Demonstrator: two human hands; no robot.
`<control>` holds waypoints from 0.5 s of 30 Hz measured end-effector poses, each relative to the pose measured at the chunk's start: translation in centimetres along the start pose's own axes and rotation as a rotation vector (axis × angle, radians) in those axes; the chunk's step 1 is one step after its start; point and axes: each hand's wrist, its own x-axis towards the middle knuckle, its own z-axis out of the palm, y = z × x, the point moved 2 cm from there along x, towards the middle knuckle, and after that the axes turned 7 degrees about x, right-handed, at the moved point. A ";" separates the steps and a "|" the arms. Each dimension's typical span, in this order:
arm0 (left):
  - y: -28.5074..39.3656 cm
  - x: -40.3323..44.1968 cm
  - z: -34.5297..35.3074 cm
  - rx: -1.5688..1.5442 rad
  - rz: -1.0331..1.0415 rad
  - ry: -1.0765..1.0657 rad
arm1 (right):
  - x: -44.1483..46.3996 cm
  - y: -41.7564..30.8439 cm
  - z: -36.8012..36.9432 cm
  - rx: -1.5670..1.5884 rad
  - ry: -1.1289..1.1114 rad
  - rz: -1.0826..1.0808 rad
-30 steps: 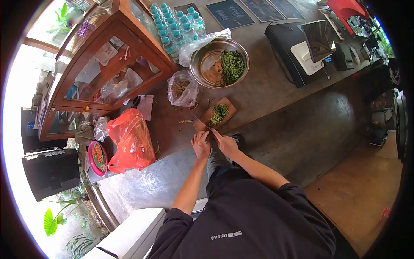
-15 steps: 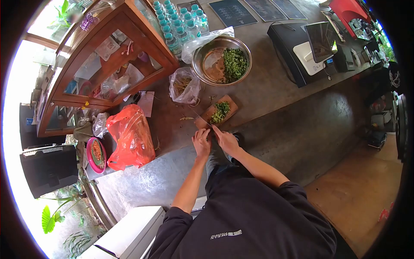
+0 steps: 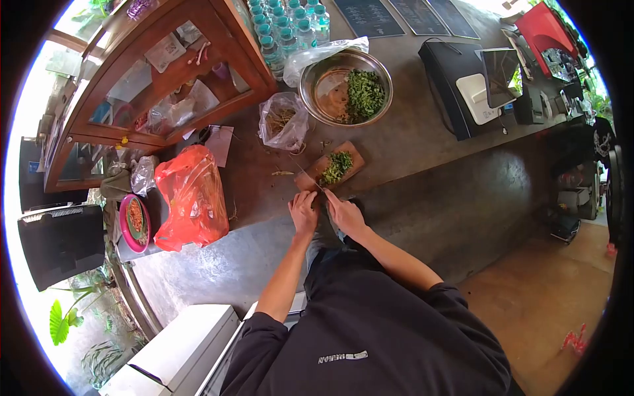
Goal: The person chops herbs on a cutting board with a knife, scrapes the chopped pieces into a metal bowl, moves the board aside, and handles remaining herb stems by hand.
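Near the centre of the frame, the right hand [image 3: 347,215] is closed on a knife [image 3: 306,172], whose blade points to the upper left. The left hand [image 3: 304,212] is curled beside it, perhaps for steadying; its grip I cannot tell. Chopped greens [image 3: 337,166] lie on the board [image 3: 355,158], the metal bowl [image 3: 330,96] above, probably for easy reach.

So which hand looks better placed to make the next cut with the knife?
Probably the right hand: its fingers meet the near end of the knife, beside the chopped greens. The left hand is at the cutting board's near edge, perhaps steadying it.
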 end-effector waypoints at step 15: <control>0.8 0.6 -0.5 -0.045 -0.026 0.010 | -0.1 0.8 -0.1 -0.087 -0.111 0.127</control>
